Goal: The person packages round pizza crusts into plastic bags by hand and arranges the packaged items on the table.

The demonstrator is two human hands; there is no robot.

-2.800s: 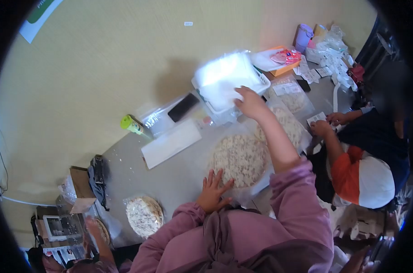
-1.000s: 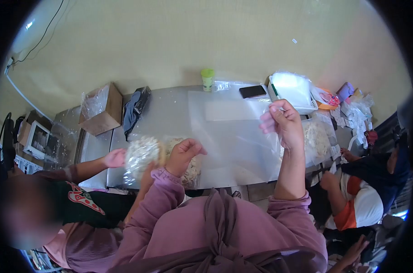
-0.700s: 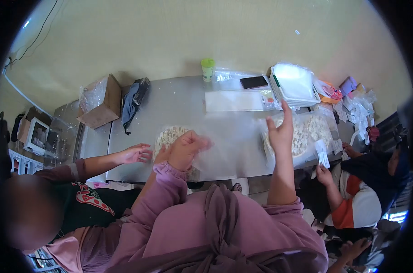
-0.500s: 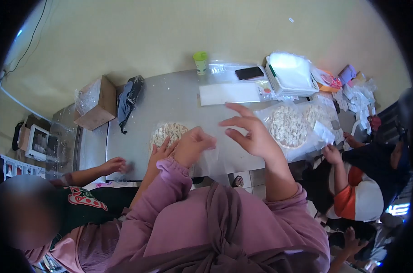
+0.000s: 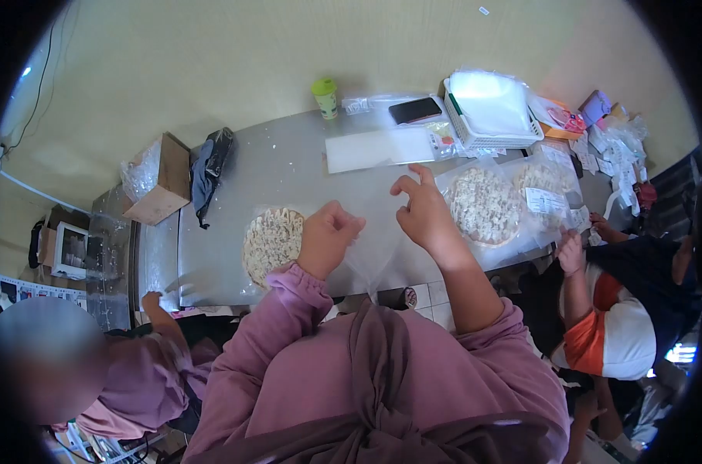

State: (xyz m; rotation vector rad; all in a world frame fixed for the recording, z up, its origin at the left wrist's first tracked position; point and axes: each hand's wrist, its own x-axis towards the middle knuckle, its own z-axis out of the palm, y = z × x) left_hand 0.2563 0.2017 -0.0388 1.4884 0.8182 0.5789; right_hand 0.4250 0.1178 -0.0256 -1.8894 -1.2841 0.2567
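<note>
Fingers pinched, my left hand (image 5: 328, 238) holds a thin clear plastic bag (image 5: 371, 259) that hangs over the front of the table. To its right is my right hand (image 5: 426, 210), fingers apart and partly bent, near the bag's upper part with no visible grip. A round flat item topped with white pieces (image 5: 274, 243), like a pizza, lies left of my left hand. A similar wrapped one (image 5: 485, 207) lies right of my right hand, beside another with a printed label (image 5: 546, 201). Behind my hands is a flat white block (image 5: 380, 150).
Along the back stand a green cup (image 5: 325, 98), a black phone (image 5: 415, 110) and a white basket (image 5: 493, 112). A cardboard box (image 5: 162, 182) and dark bag (image 5: 209, 175) are at the left. A co-worker is at the left; another touches the right side.
The clear sheet was spread between both hands and now hangs narrow from my left hand. My right hand has let go. The left co-worker has drawn back, leaving the round item on the table.
</note>
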